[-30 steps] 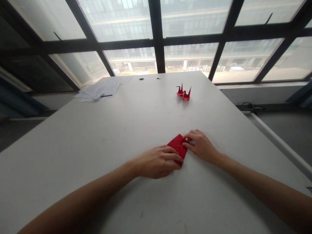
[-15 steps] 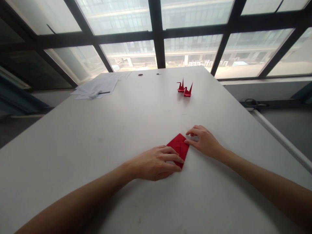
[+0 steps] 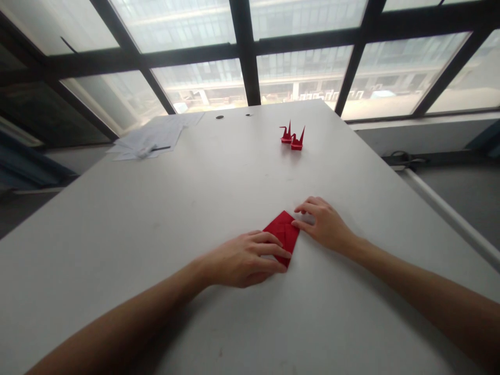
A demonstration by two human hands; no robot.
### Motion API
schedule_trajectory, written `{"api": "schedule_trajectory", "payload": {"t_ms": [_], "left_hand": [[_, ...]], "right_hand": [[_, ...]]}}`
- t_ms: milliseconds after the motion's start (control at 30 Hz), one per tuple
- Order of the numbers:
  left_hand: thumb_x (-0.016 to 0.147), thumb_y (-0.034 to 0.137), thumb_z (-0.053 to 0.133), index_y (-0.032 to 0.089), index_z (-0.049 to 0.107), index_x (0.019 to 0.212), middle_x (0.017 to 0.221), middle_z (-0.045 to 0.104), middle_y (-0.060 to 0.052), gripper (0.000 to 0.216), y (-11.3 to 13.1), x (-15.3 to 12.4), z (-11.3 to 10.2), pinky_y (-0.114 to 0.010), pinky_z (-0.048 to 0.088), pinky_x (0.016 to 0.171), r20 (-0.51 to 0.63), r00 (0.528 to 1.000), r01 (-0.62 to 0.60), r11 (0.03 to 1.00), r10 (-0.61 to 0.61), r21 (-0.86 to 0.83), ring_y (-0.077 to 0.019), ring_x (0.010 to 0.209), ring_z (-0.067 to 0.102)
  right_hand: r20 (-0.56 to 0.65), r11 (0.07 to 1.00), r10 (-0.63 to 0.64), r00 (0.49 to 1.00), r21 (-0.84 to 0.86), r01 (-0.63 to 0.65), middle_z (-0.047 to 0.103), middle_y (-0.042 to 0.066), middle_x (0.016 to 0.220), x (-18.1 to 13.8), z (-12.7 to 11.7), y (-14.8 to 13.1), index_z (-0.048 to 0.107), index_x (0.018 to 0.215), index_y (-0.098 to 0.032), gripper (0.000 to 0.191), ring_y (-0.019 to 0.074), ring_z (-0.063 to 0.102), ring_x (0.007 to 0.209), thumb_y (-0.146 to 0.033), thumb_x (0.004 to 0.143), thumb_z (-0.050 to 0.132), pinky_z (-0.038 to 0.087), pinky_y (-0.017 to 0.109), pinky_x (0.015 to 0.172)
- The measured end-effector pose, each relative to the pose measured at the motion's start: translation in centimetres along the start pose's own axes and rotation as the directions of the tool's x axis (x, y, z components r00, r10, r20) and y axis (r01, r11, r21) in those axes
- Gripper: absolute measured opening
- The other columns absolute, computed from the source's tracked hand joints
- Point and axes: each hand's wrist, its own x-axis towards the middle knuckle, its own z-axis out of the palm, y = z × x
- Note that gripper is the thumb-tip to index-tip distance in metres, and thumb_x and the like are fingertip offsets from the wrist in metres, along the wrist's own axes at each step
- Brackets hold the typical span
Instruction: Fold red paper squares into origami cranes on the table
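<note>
A folded square of red origami paper (image 3: 287,234) lies on the white table, turned corner-up, with crease lines across its face. My left hand (image 3: 250,259) rests over its left and lower part, fingers stretched out and slightly apart, pressing it to the tabletop. Part of the paper is hidden under those fingers. At the paper's right corner is my right hand (image 3: 322,221), its thumb tip touching the edge. The index finger of that hand is held apart from the thumb, just above the paper's upper right side.
Two red paper cranes (image 3: 292,139) stand farther back on the white table (image 3: 219,192). Sheets of paper (image 3: 156,136) with a dark pen (image 3: 161,148) and a crumpled whitish item lie at the far left. Large windows rise behind the table's far edge.
The view has shifted slightly, so everything sits a little higher and more to the left. Both hands keep nearly the same place on the red paper.
</note>
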Motion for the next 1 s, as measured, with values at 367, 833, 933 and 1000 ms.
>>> {"api": "schedule_trajectory", "payload": {"t_ms": [367,833,933,1000], "left_hand": [[0.092,0.016,0.059,0.025,0.066,0.114,0.123,0.069,-0.005,0.025,-0.1,0.1,0.2,-0.036,0.043,0.107,-0.039,0.999,-0.017,1.0,0.017,-0.002,-0.0216,0.12,0.056],[0.09,0.015,0.061,0.025,0.067,0.111,0.122,0.069,-0.004,0.025,0.1,0.1,0.2,-0.035,0.044,0.105,-0.041,0.999,-0.006,1.0,0.007,0.014,-0.0213,0.117,0.057],[0.092,0.016,0.057,0.024,0.065,0.112,0.123,0.068,-0.006,0.023,0.1,0.0,0.2,-0.037,0.043,0.106,-0.029,0.999,-0.018,1.0,0.018,0.001,-0.0227,0.12,0.055],[0.094,0.014,0.053,0.022,0.063,0.112,0.12,0.069,-0.007,0.023,0.0,0.0,0.2,-0.038,0.043,0.106,-0.038,0.999,-0.007,0.999,0.005,-0.037,-0.0231,0.12,0.056]], "right_hand": [[0.112,0.996,-0.068,0.991,-0.057,0.074,0.047,0.013,0.146,-1.5,0.2,-1.5,0.047,0.141,-0.031,0.074,0.0371,0.04,0.133,-0.041,0.074,0.078,0.036,0.059,0.105],[-0.098,0.999,0.022,0.995,-0.034,-0.025,0.049,0.012,0.142,0.3,0.4,0.2,0.05,0.137,-0.03,0.058,0.0358,0.043,0.131,-0.041,0.083,0.07,0.038,0.057,0.104],[0.037,0.996,-0.069,0.997,-0.055,0.071,0.044,0.011,0.148,-0.1,0.4,-0.6,0.045,0.142,-0.032,0.068,0.0346,0.039,0.135,-0.038,0.08,0.073,0.034,0.057,0.108],[0.081,0.995,-0.062,0.995,-0.076,0.068,0.045,0.011,0.149,-0.2,0.5,-0.7,0.047,0.14,-0.032,0.067,0.0339,0.039,0.136,-0.038,0.08,0.074,0.033,0.058,0.109]]}}
